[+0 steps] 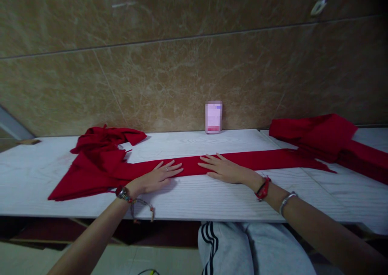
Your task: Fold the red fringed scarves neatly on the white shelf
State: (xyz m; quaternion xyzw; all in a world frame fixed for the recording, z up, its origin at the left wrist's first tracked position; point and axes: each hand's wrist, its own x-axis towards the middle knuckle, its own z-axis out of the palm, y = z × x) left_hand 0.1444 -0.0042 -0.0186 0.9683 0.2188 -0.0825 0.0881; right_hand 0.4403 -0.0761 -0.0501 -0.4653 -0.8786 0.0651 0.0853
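A long strip of red cloth point(190, 165) lies stretched from left to right across the white table. Flat on its middle-left part rests my left hand point(156, 177), fingers spread, a ring on one finger. My right hand point(226, 168) also lies flat on the strip, a short way to the right, with its fingers apart and pointing left. At the left end the fabric runs into a bunched, crumpled red pile point(100, 162). The right end tapers to a point beside another folded heap of red cloth point(315, 135).
The white wood-grain tabletop point(194, 204) runs along a brown marble-patterned wall point(169, 81). A blurred-out upright rectangle, perhaps a phone point(214, 117), leans against the wall. At far left lies a small brown block point(28, 141). An outlet point(319, 4) sits on the upper right wall.
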